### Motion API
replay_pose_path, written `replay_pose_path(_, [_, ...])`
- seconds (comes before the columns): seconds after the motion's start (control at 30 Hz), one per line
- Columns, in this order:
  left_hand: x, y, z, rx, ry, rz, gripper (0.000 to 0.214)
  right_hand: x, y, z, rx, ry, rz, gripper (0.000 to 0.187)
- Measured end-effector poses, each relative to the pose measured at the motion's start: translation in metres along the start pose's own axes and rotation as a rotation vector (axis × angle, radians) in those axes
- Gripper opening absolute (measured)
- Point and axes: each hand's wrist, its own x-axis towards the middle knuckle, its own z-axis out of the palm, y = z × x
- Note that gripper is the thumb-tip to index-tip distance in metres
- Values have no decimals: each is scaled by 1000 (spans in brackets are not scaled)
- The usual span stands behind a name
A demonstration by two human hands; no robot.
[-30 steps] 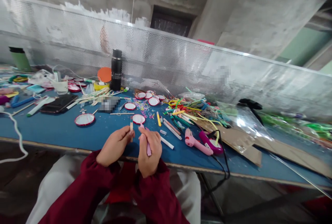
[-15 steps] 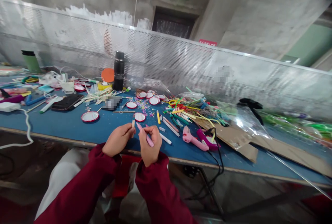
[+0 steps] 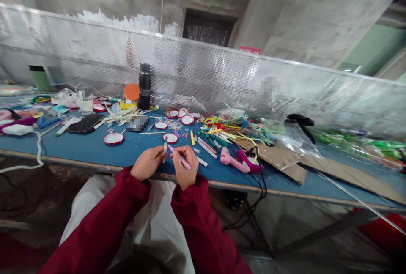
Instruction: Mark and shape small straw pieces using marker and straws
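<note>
Over the front edge of the blue table, my left hand [image 3: 148,163] is closed on a small flat wooden stick [image 3: 165,145], held upright with a darker upper end. Close beside it on the right, my right hand [image 3: 186,168] grips a pink marker pen [image 3: 184,162], its tip pointing toward the stick. Whether tip and stick touch, I cannot tell. Just behind the hands lies a round red-rimmed lid [image 3: 171,138]. A white stick [image 3: 202,162] and a yellow pen [image 3: 192,138] rest to the right of my right hand.
Pink [image 3: 234,160] and purple [image 3: 250,162] glue guns lie to the right, cables hanging over the edge. A black bottle [image 3: 145,86] stands at the back before a perforated metal screen [image 3: 203,67]. A phone [image 3: 85,124] lies left; cardboard [image 3: 279,155] and coloured strips lie right.
The view has shifted slightly, so the table sits a little higher and further left. Both hands still hold the stick and the pen, with only small movement.
</note>
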Motion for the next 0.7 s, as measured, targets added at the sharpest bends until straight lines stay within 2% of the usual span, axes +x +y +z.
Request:
replay_pose_path(0.13, [-1,1,-1,15,-9,10,31,0,1,-1,-106,60,-64,12])
replay_pose_path(0.27, [-1,1,-1,24,-8,17,30,0,2,0,-103,40,-89,15])
replay_pose_path(0.7, [-2,0,-1,57,0,33,30,-1,3,1,-119,3,-55,17])
